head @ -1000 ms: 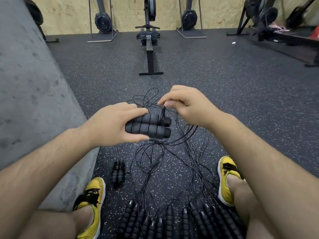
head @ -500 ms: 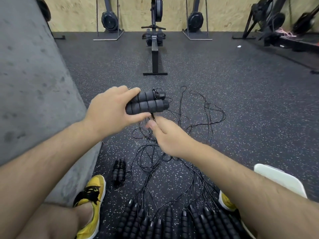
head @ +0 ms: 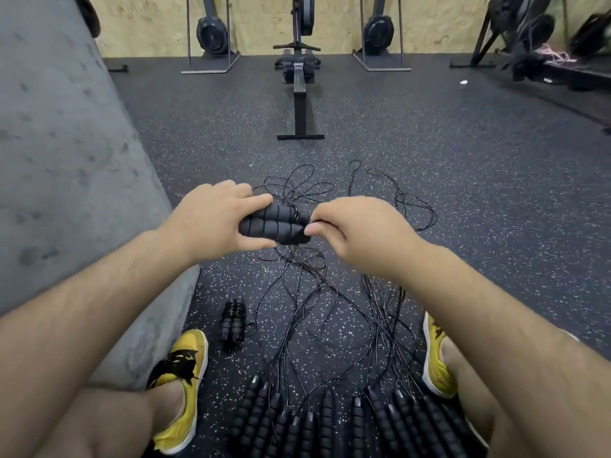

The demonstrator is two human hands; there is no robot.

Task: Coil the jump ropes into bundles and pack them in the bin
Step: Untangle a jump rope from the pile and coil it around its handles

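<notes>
The left hand (head: 211, 223) is wrapped round two fat black foam handles (head: 274, 224) of a jump rope. It holds them side by side, lying flat, up in the air over the dark speckled rubber floor (head: 446, 166). The foam handles have bumpy rings all along them (a bit like little tyres in a row). Some thin black cord (head: 297, 213) is wound round their right end. The right hand (head: 357, 233) is just beside that end. Its thumb and first finger are pinched together on the cord.

Under the hands, a messy tangle (head: 299, 279) of more thin black cords lies spread on the floor. The cords run down to a row of handles (head: 325, 414) at the bottom, packed close together between the person's feet. One small bundle (head: 233, 322), with its cord wrapped round its two handles, lies on the floor near the left yellow shoe (head: 185, 375). That shoe has a black splashy mark on top, and I cannot tell if it is a word. The right yellow shoe (head: 436, 361) is partly hidden by the arm.

A grey wall (head: 66, 160) stands on the left. A black rowing machine (head: 299, 81) stands far off by the wooden back wall.
</notes>
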